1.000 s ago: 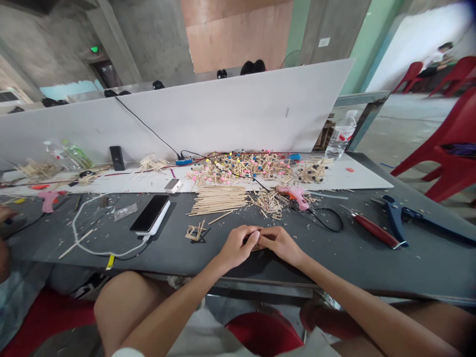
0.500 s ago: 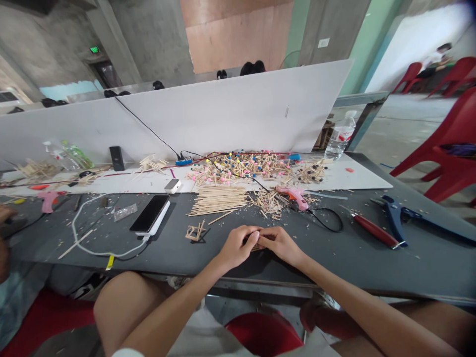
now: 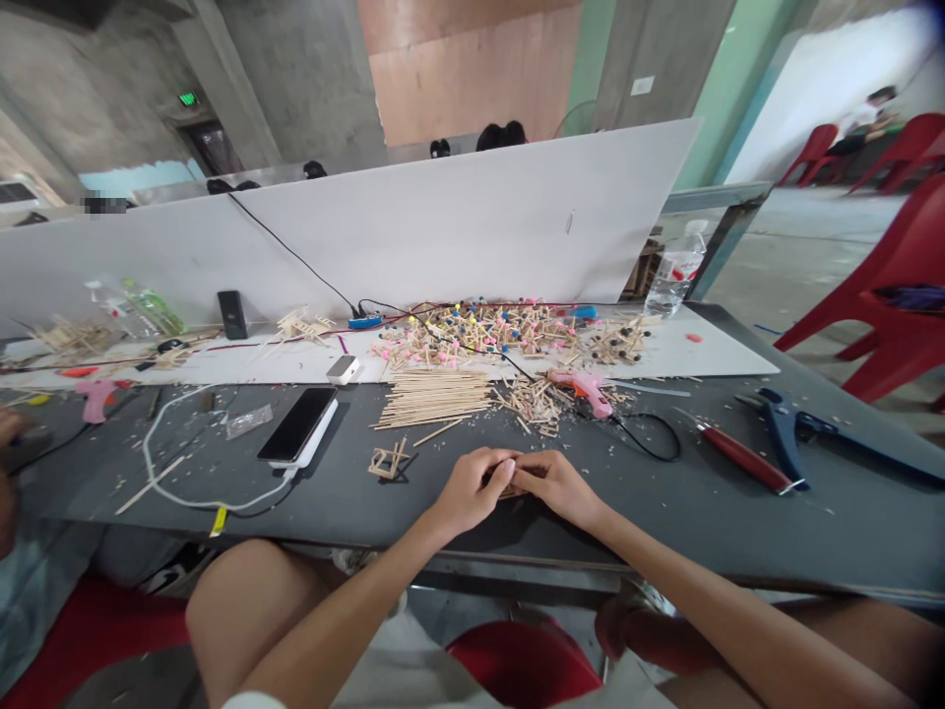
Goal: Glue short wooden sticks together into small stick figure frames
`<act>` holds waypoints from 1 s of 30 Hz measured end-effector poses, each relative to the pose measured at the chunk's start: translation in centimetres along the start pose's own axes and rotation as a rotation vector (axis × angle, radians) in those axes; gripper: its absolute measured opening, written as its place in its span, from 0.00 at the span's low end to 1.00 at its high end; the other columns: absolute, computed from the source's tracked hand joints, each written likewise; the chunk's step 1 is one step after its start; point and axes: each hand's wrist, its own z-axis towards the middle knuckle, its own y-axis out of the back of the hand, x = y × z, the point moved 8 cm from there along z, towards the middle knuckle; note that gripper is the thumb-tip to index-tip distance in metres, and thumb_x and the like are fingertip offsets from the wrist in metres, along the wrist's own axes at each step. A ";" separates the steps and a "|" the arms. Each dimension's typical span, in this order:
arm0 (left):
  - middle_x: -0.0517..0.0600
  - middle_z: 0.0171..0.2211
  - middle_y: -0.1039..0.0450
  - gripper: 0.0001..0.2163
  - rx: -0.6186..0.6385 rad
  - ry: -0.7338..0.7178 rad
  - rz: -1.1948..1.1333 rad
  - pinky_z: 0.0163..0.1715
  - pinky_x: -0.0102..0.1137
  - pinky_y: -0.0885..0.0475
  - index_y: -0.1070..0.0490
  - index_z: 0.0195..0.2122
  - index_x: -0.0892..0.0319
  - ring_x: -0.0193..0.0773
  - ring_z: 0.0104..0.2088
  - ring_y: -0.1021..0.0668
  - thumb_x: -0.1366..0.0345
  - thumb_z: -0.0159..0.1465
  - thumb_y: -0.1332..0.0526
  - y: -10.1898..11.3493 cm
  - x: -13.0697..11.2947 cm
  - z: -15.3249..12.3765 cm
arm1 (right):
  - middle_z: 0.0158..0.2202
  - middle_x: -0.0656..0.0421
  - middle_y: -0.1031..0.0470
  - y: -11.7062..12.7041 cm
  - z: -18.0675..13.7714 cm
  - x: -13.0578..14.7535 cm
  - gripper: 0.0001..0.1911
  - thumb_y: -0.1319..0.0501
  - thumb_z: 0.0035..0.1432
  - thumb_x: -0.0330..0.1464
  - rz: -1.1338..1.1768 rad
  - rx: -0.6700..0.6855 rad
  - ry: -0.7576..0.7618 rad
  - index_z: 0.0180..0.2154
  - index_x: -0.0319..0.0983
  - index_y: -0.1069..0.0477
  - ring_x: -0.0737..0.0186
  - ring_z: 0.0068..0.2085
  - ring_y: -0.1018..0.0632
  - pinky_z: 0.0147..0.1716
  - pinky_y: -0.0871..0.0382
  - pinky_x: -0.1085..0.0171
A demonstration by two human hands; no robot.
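Near the table's front edge, my left hand (image 3: 476, 487) and my right hand (image 3: 555, 484) meet with fingertips pressed together. Both are closed around a small piece made of wooden sticks (image 3: 515, 489), which my fingers mostly cover. Just left of my hands, a small frame of glued sticks (image 3: 389, 461) lies on the table. Beyond them is a row of long thin wooden sticks (image 3: 434, 397), with a heap of short stick pieces (image 3: 533, 404) to its right. A pink glue gun (image 3: 583, 392) rests beside that heap.
A phone on a white power bank (image 3: 299, 428) with a looped cable lies to the left. At right are a red-handled knife (image 3: 745, 458) and a blue cutter tool (image 3: 787, 433). Colour-tipped sticks (image 3: 487, 330) pile before a white partition (image 3: 443, 231). Another person's hand (image 3: 10, 425) shows far left.
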 end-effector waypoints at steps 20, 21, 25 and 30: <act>0.54 0.46 0.21 0.18 0.000 -0.004 -0.002 0.47 0.33 0.30 0.24 0.51 0.58 0.42 0.46 0.21 0.56 0.71 0.49 -0.1 0.1 0.0 | 0.23 0.60 0.26 0.0 0.0 0.0 0.22 0.40 0.61 0.46 0.009 0.001 0.005 0.26 0.35 0.24 0.65 0.26 0.29 0.28 0.36 0.68; 0.53 0.46 0.21 0.18 0.001 -0.005 -0.003 0.47 0.33 0.30 0.24 0.51 0.58 0.42 0.46 0.21 0.56 0.71 0.49 -0.1 0.1 0.0 | 0.23 0.59 0.26 -0.1 0.0 0.0 0.22 0.40 0.61 0.46 0.015 0.003 0.003 0.26 0.35 0.23 0.65 0.26 0.28 0.28 0.36 0.68; 0.53 0.46 0.21 0.18 0.001 -0.005 -0.007 0.47 0.32 0.30 0.24 0.51 0.58 0.42 0.46 0.21 0.56 0.71 0.49 -0.1 0.0 0.0 | 0.24 0.59 0.25 0.0 0.1 -0.2 0.22 0.40 0.61 0.46 0.017 0.001 -0.004 0.26 0.35 0.23 0.64 0.27 0.28 0.29 0.35 0.67; 0.53 0.46 0.21 0.18 0.002 0.000 0.003 0.47 0.33 0.30 0.24 0.51 0.58 0.42 0.46 0.21 0.55 0.71 0.49 0.0 0.0 0.0 | 0.23 0.59 0.26 0.0 0.0 -0.2 0.23 0.40 0.61 0.46 -0.001 -0.002 -0.001 0.25 0.35 0.24 0.64 0.27 0.28 0.29 0.36 0.68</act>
